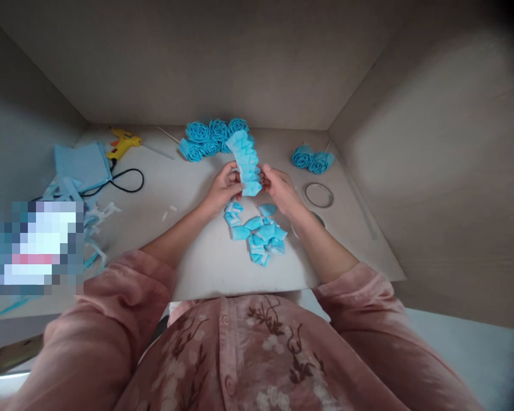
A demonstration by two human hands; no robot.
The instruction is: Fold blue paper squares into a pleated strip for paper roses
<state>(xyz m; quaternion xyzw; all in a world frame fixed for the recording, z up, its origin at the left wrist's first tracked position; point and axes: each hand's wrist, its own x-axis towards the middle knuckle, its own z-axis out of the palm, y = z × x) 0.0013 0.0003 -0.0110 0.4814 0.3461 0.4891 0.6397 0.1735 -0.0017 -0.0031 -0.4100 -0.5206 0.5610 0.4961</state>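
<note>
A strip of overlapping folded blue petals (247, 162) is held up over the table between my two hands. My left hand (228, 184) grips its lower left edge between thumb and fingers. On the other side, my right hand (276, 185) has its fingertips closed at the strip's right edge, where the petals partly hide them. Below the hands lies a loose heap of folded blue petals (263, 233), some showing white patches. Just behind the strip sits a cluster of finished blue roses (209, 137).
Two more blue roses (312, 160) lie at right, near a roll of tape (318, 195). At left are a yellow glue gun (124, 142) with a black cord, a stack of blue sheets (81, 165) and scrap strips (96, 228). Panels (205, 63) enclose the table.
</note>
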